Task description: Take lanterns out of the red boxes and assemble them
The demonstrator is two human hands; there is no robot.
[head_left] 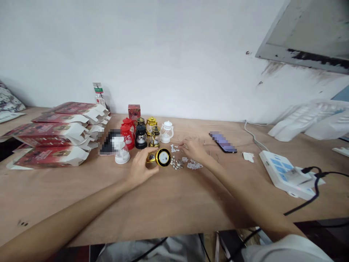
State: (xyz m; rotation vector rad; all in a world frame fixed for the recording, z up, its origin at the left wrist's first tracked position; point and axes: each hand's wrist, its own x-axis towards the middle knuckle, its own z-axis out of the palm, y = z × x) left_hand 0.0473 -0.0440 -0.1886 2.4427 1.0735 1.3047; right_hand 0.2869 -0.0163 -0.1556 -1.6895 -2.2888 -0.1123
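Observation:
My left hand (141, 168) is closed round a small gold lantern (151, 157), tipped on its side so that its round base with a white centre faces me. To the right, my right hand (193, 150) reaches down to the table with its fingertips at some small white pieces (174, 148); whether it pinches one I cannot make out. Below it lie several round silver button cells (177, 163) and a heap of flat whitish plastic parts (194, 165). Behind my left hand stand several small lanterns: red (126, 137), black (141, 137), gold (151, 124) and white (167, 132).
Flattened red cartons (51, 134) are stacked at the left, near a bottle (99, 94). A small red box (134, 111) stands behind the lanterns. On the right are a phone (223, 142), a crumpled white scrap (248, 157) and a power strip (275, 165) with black cables.

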